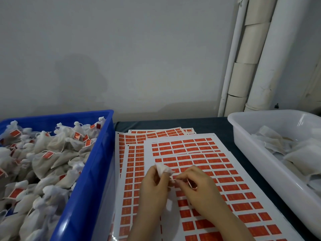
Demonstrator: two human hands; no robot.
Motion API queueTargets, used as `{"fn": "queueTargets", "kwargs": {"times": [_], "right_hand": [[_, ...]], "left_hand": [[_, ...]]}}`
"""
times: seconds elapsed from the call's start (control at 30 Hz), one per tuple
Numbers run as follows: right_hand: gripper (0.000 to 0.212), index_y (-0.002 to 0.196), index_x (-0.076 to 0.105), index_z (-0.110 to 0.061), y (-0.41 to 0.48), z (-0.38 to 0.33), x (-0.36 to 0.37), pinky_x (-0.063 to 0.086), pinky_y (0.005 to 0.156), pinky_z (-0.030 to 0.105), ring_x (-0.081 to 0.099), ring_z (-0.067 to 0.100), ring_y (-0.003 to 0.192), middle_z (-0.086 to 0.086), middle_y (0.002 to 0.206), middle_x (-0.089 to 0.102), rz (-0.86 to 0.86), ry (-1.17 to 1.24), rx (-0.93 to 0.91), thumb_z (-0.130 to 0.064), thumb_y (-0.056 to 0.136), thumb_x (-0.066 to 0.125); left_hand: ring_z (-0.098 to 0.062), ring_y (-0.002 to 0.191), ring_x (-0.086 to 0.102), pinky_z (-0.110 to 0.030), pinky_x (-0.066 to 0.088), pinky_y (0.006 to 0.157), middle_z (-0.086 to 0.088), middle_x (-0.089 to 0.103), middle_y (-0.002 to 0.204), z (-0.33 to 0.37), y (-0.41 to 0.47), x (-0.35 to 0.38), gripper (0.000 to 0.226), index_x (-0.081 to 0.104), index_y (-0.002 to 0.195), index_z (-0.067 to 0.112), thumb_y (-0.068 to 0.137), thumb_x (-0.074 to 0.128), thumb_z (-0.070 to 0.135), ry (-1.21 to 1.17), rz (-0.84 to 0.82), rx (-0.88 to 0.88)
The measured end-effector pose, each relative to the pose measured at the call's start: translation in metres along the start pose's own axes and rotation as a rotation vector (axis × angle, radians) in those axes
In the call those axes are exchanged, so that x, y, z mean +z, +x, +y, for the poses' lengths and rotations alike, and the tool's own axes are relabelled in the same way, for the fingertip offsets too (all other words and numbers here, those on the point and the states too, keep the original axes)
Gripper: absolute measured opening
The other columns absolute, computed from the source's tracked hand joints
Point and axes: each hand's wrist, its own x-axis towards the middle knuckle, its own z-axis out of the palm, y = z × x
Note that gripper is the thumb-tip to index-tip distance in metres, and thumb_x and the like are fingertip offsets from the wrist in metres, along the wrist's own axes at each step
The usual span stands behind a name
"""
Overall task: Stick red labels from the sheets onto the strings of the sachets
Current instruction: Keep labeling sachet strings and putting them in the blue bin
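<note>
My left hand [153, 186] grips a small white sachet [163, 168], whose gathered top sticks out above the fingers. My right hand [195, 184] pinches a red label [191, 185] at the sachet's string, right beside the left fingertips. Both hands hover over the top sheet of red labels [217, 173], which lies on a stack of similar sheets [132, 162]. The string itself is too thin to make out clearly.
A blue crate [97, 153] on the left holds several white sachets with red labels. A white tub [257, 146] on the right holds plain sachets. The sheets lie on a dark table [208, 124]. White pipes [251, 58] stand against the grey wall.
</note>
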Motion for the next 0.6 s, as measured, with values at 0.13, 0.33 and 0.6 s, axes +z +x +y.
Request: {"fn": "queueTargets", "kwargs": {"times": [0.13,0.33,0.6], "right_hand": [[0.014,0.085,0.056,-0.039,-0.001,-0.002,-0.002,0.041,0.074,0.003,0.047,-0.009,0.091,-0.023,0.086,0.05,0.028,0.011,-0.005,-0.026,0.087,0.061],[0.025,0.073,0.048,-0.046,-0.003,-0.005,-0.005,0.04,0.074,0.003,0.045,-0.01,0.094,-0.026,0.088,0.049,0.049,0.002,-0.021,-0.029,0.086,0.061],[0.015,0.073,0.052,-0.041,-0.004,0.002,-0.001,0.007,0.102,0.008,0.01,-0.021,0.124,-0.049,0.12,0.025,-0.049,-0.148,-0.101,-0.037,0.085,0.059]], "left_hand": [[-0.011,0.069,0.059,-0.007,0.043,0.046,0.003,0.065,0.076,0.002,0.001,-0.002,0.01,0.066,0.089,0.023,0.091,0.056,0.026,-0.041,-0.007,-0.046],[-0.009,0.069,0.06,-0.005,0.042,0.045,0.01,0.061,0.076,-0.003,-0.002,0.001,0.011,0.057,0.08,0.027,0.087,0.062,0.021,0.171,-0.027,0.018],[-0.002,0.084,0.05,-0.003,0.039,0.068,0.023,0.046,0.09,-0.016,0.002,0.001,0.016,0.05,0.082,0.032,0.087,0.063,0.024,0.512,-0.081,0.31]]}}
